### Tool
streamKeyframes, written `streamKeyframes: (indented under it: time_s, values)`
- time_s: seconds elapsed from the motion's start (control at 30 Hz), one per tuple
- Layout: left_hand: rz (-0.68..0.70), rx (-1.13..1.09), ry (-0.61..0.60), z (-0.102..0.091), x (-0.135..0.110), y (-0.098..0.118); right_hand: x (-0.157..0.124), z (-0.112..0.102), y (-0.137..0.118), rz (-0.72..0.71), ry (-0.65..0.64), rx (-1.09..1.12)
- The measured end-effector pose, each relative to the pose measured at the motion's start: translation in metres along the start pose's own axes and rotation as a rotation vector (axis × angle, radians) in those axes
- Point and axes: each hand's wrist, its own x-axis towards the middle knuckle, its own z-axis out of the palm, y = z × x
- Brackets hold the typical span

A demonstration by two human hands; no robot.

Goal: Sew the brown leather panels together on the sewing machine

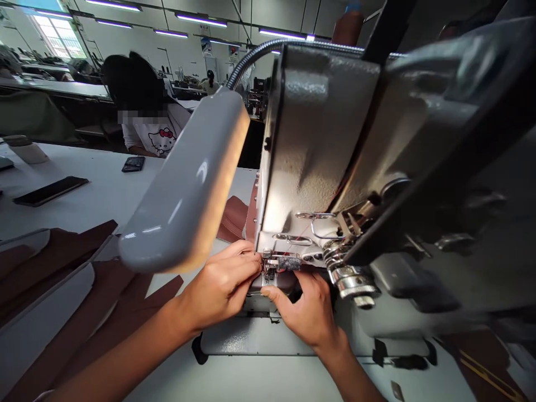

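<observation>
A grey industrial sewing machine fills the right half of the head view. My left hand reaches in from the lower left, its fingertips pinched together right at the presser foot. What they pinch is too small to make out. My right hand lies just right of the needle plate, fingers curled and pressed down on the machine bed beside the foot. A brown leather piece lies behind the machine head.
A grey lamp head on a flexible arm hangs over my left forearm. Brown leather pieces lie on the white table at left. Two phones rest farther back. Another person sits across the table.
</observation>
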Motion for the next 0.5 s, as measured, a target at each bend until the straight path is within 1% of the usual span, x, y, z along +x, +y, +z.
streamKeyframes:
  time_s: [0.13, 0.33, 0.5]
  values:
    - [-0.003, -0.005, -0.032, -0.0013, -0.0002, 0.0018, 0.0005, -0.0004, -0.0011, 0.019, 0.008, 0.000]
    - [0.014, -0.016, -0.050, 0.0001, -0.0048, -0.0020, 0.0006, 0.0004, -0.0002, -0.072, 0.031, -0.011]
    - [0.069, 0.010, -0.061, -0.0020, -0.0066, 0.0026, -0.0018, 0.0058, 0.0043, -0.014, -0.008, 0.003]
